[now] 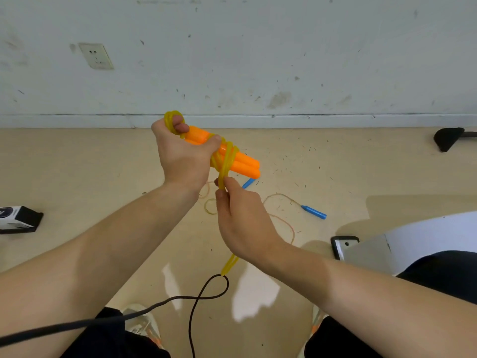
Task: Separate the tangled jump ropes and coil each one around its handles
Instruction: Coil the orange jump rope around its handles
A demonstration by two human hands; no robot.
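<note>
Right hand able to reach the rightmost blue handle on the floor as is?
Probably not yet: the right hand pinches the yellow rope wound round the orange handles. The blue handle lies uncovered on the floor, so nothing else blocks it.

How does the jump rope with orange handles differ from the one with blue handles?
The orange-handled rope is held: the left hand grips its handles, the right hand pinches its yellow cord; the blue-handled rope lies on the floor. The orange one's cord is wound around its paired handles; the blue one's thin cord sprawls loose, handles apart. Both are jump ropes.
</note>
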